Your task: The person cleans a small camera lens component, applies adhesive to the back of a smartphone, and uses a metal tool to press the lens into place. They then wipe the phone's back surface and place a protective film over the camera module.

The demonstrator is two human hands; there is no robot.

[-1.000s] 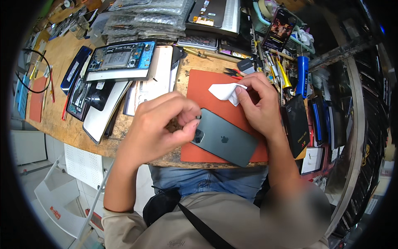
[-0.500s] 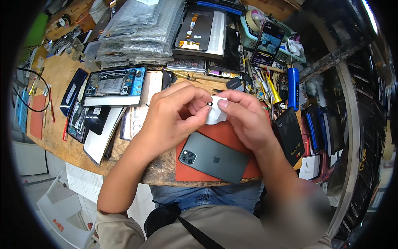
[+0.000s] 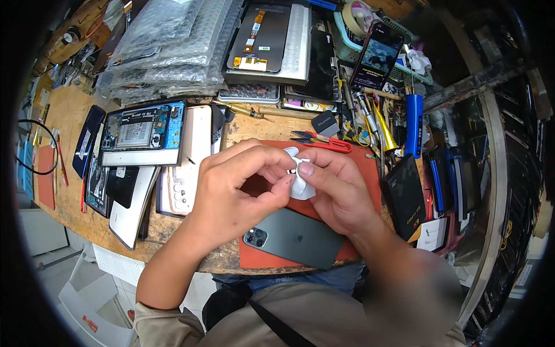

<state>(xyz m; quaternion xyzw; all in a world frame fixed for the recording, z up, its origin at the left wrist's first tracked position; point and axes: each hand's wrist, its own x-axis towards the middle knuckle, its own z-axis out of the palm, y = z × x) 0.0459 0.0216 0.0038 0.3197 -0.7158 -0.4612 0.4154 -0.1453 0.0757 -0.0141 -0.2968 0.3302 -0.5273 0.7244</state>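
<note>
Above an orange-red mat (image 3: 257, 262), my right hand (image 3: 341, 188) pinches a small folded white sheet (image 3: 299, 187), perhaps paper or a wipe, between thumb and fingers. My left hand (image 3: 240, 188) meets the sheet's left edge with its fingers curled and thumb and index close together. A tiny dark spot shows there; what those fingertips hold is too small to make out. Below both hands a dark green smartphone (image 3: 298, 238) lies back up on the mat, its camera block at the left end. My right hand hides part of the mat.
Red-handled snips (image 3: 329, 143) lie at the mat's far edge, beside a small black box (image 3: 325, 123). Opened phones (image 3: 141, 130) are stacked at left, bubble-wrapped packs (image 3: 167, 52) behind. At right are a black box (image 3: 404, 196), a blue-handled tool (image 3: 413, 124) and a propped phone (image 3: 378, 58).
The view has shifted, so the bench items sit differently and the red snips now show. Both hands stay together, lower in the picture, and the white sheet looks more crumpled or folded.
</note>
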